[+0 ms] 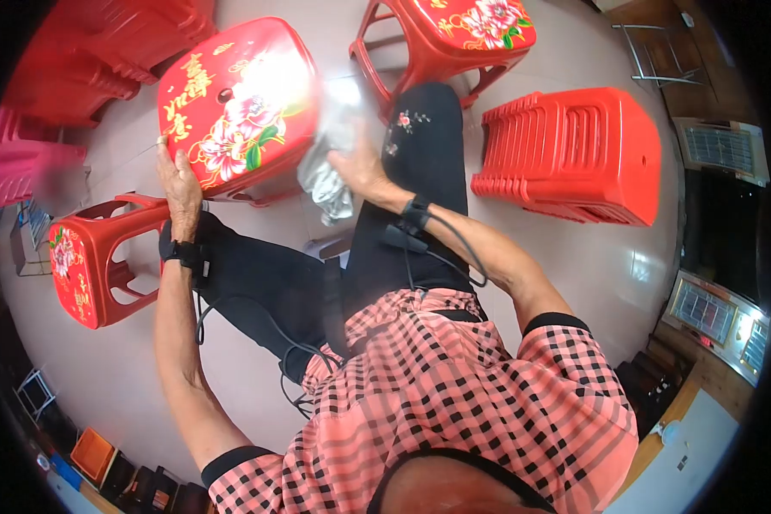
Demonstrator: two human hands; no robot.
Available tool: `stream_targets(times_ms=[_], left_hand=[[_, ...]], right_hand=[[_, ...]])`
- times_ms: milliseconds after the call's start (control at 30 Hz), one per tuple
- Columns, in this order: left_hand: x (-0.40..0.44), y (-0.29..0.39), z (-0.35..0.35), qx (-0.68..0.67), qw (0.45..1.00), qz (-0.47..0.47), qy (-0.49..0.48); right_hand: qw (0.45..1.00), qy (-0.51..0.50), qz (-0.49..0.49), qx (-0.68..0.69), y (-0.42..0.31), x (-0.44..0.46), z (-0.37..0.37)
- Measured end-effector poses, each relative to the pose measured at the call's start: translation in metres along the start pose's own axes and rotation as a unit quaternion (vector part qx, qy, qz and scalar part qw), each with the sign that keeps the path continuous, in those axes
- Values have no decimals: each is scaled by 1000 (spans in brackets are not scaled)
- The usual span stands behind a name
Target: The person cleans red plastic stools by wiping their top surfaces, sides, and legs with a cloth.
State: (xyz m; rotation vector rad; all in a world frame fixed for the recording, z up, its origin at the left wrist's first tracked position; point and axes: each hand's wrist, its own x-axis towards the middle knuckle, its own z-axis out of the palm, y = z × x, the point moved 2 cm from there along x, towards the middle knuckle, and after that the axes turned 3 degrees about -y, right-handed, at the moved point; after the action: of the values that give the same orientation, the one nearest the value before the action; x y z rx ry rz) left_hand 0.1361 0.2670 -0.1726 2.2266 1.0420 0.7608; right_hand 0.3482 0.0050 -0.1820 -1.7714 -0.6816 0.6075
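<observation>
A red plastic stool [176, 90] with painted flowers and gold characters on its seat stands in front of my knees. My left hand [178, 182] holds the near left edge of that seat, with the thumb and a ringed finger showing. By the seat's right side, my right hand [361, 167] is closed on a pale grey cloth [327, 184] that hangs in loose folds. Motion blurs the cloth's upper part and the fingers, and some fingers are hidden.
Another flowered stool [411, 38] stands beyond my right knee, and one [94, 248] lies tipped at my left. A stack of red stools [565, 154] lies on its side at right. More red stacks [103, 56] and pink stools [30, 163] are at upper left.
</observation>
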Motion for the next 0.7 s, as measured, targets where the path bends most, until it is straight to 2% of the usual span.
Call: stream_targets(times_ms=[67,100,133,167,200,267,333,400,500,533,600,700], left_hand=[[1,5,-1,-6,1000,2,4],[1,8,0,-6,1000,4,7],[-1,7,-2,-6,1000,5,10],[-1,-3,2,10,999,30,30],[-1,0,-1,9,1000,12,24],[-5,15,-5,9,1000,-27,12],[-4,9,-2,19,999,0,33],[-4,12,-2,14,998,17,51],[-7,22,-6,0,999,-34,33],[-8,27,-9,-5,998,-60,20],[-7,37,-12,-10,998,-58,18],[-8,33,-13,-6,999,-50,18]], right_hand=[[990,-22,130,45,41,6,-7],[972,-8,196,131,28,5,-13],[975,28,194,106,-20,0,-24],[990,42,99,85,-13,10,-27],[996,56,5,65,-6,23,-30],[993,40,-111,9,-48,53,-37],[982,-3,-161,-97,-90,84,-36],[941,-79,-251,-212,-112,120,-21],[885,-158,-219,-380,-125,160,20],[880,-169,-217,-387,-131,172,34],[872,-190,-205,-403,-142,193,61],[869,-232,-238,-367,-140,218,120]])
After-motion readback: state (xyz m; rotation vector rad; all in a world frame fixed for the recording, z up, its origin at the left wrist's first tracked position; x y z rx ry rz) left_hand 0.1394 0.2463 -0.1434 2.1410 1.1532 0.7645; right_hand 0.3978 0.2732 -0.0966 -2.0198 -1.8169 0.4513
